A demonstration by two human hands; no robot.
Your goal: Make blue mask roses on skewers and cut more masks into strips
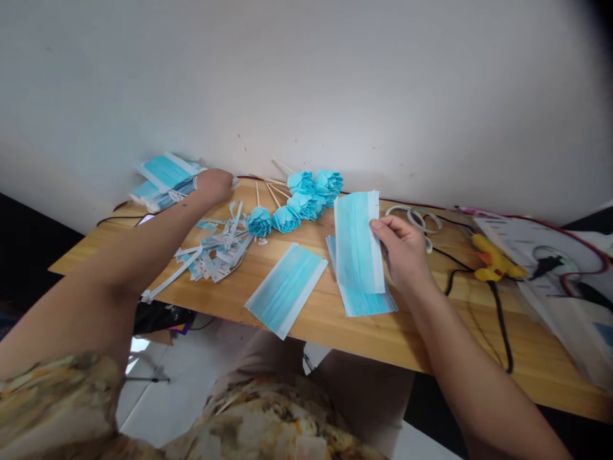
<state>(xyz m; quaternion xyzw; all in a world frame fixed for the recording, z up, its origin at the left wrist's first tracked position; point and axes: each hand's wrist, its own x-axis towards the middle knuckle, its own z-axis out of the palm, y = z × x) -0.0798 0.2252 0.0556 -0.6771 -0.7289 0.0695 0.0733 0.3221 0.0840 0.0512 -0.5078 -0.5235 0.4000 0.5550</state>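
Note:
My right hand (402, 246) pinches a blue face mask (358, 243) by its right edge, holding it upright with no ear loops showing. Behind and below it another mask (366, 305) lies on the table, partly covered. A third flat mask (286, 291) lies slantwise to the left. My left hand (216, 185) reaches to the back, beside a pile of masks with ear loops (167, 172). Its fingers look curled and mostly face away from me; a small white bit shows at their tips, too small to name.
Several blue flowers on sticks (301, 204) lie at the back of the wooden table (316, 335). Cut strips (218, 252) are heaped left of centre. Tape rolls (416, 218), a yellow glue gun (495, 259) with black cable and a clear plastic box (550, 306) are at the right.

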